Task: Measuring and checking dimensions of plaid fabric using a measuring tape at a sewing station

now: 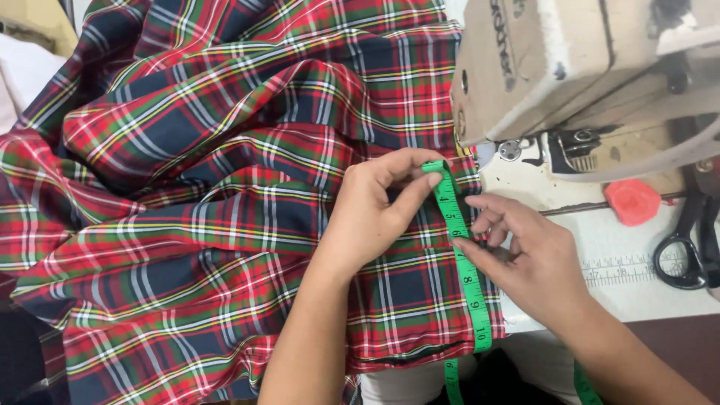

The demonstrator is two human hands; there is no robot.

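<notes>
head cam is looking straight down at a big spread of red, green and navy tartan fabric (pixel 210 187) that's bunching up over the sewing table (pixel 645 292), and i'm watching both hands working a green measuring tape (pixel 463 262) along the cloth's right edge. left hand (pixel 379 214) is pinning the tape's top end down on the fabric, thumb and index finger pinched together right on the tip of it, other fingers curling under. right hand (pixel 529 259) is sitting lower on the tape, index fingertip pressing it flat against the plaid about midway, remaining fingers loosely bent and hovering just beside it, not gripping anything. tape is running down the edge and hanging off the front of the table near my lap. as far as progress goes, i'm judging the measuring is underway: the tape is laid out and being held taut at two spots, but i'm not seeing any chalk mark, pin or cut on the cloth yet, so the marking bit looks not done. beige sewing machine (pixel 570 67) is sitting just above the hands, fabric edge lying close to its needle end. black scissors (pixel 686 247) are lying well off to the right, untouched, with a red-orange blob of something (pixel 632 201) near them, can't tell what.
</notes>
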